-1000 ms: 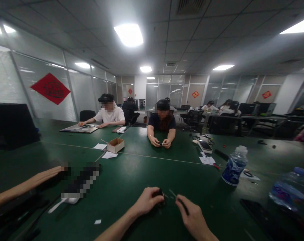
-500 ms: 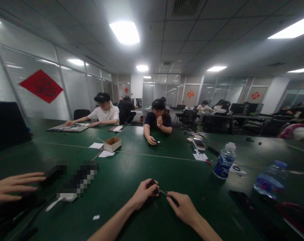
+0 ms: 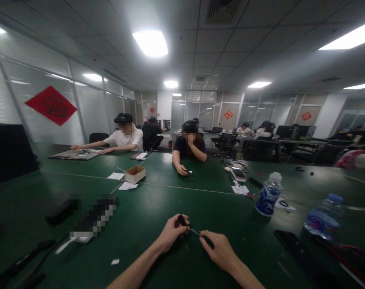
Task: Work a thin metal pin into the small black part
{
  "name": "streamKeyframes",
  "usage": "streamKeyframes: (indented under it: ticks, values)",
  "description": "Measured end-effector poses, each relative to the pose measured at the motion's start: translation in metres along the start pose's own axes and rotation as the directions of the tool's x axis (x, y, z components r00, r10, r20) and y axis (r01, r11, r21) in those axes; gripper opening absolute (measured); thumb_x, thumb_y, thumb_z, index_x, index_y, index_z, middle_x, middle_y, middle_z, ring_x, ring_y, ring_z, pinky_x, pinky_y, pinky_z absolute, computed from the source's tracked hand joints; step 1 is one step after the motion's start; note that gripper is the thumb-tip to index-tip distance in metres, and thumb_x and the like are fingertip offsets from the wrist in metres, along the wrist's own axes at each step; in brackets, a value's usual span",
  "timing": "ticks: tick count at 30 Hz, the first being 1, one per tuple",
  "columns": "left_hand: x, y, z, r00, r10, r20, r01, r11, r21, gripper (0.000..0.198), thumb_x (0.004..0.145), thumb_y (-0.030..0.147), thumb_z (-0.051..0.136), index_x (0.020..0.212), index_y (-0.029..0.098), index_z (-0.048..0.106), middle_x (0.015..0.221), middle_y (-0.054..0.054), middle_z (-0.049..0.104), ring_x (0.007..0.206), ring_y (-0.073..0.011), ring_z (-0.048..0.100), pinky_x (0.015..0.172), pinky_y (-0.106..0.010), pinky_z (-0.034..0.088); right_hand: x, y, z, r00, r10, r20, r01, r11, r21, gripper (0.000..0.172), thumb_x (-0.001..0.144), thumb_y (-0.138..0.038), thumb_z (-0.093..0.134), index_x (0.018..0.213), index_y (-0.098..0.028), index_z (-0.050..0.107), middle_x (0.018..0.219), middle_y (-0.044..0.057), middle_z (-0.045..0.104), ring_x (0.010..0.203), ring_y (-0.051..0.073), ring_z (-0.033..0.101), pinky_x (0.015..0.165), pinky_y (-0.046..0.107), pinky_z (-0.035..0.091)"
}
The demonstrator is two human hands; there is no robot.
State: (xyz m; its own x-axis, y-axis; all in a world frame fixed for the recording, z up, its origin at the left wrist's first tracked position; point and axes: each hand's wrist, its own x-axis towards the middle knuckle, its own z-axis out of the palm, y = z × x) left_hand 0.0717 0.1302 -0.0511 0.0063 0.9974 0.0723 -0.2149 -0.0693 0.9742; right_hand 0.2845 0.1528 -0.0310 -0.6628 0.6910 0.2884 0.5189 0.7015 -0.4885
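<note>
My left hand (image 3: 171, 235) is pinched shut around a small black part (image 3: 182, 220) just above the green table (image 3: 158, 208). My right hand (image 3: 218, 249) is closed on a thin dark tool (image 3: 200, 235) whose metal tip reaches to the black part. The two hands are close together at the bottom centre of the head view, with both forearms running in from the lower edge. What the black part is stays too small to tell.
Two water bottles (image 3: 268, 195) (image 3: 324, 218) stand at right, with a black phone (image 3: 293, 245) flat in front of them. A small cardboard box (image 3: 135, 174) and papers lie mid-table. Dark items (image 3: 93, 218) lie at left. Two seated people (image 3: 188, 147) work across the table.
My hands have come together, and the tool's tip now meets the black part. A neighbour's hand at far left has withdrawn out of view. The camera has shifted slightly.
</note>
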Motion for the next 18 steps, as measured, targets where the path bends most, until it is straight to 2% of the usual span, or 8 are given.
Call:
streamKeyframes:
  ticks: [12, 18]
  values:
    - [0.0030, -0.0047, -0.0033, 1.000, 0.024, -0.009, -0.025, 0.999, -0.032, 0.042, 0.063, 0.012, 0.068, 0.104, 0.014, 0.059, 0.099, -0.007, 0.060, 0.088, -0.0191, 0.060, 0.084, -0.033, 0.045, 0.0007, 0.0084, 0.0082, 0.998, -0.037, -0.043, 0.036, 0.999, -0.040, 0.027, 0.091, -0.031, 0.040, 0.097, -0.021, 0.064, 0.085, 0.004, 0.068, 0.075, 0.017, 0.064, 0.070, 0.025, 0.047]
    - [0.0025, -0.0039, -0.0015, 1.000, -0.003, -0.007, 0.003, 0.999, -0.032, 0.046, 0.062, 0.009, 0.065, 0.107, 0.015, 0.059, 0.095, -0.005, 0.058, 0.088, -0.0192, 0.060, 0.084, -0.032, 0.044, -0.0011, 0.0055, 0.0036, 0.998, -0.051, -0.033, 0.050, 0.999, -0.009, 0.027, 0.091, -0.030, 0.041, 0.099, -0.021, 0.065, 0.088, 0.004, 0.068, 0.075, 0.016, 0.064, 0.068, 0.024, 0.048]
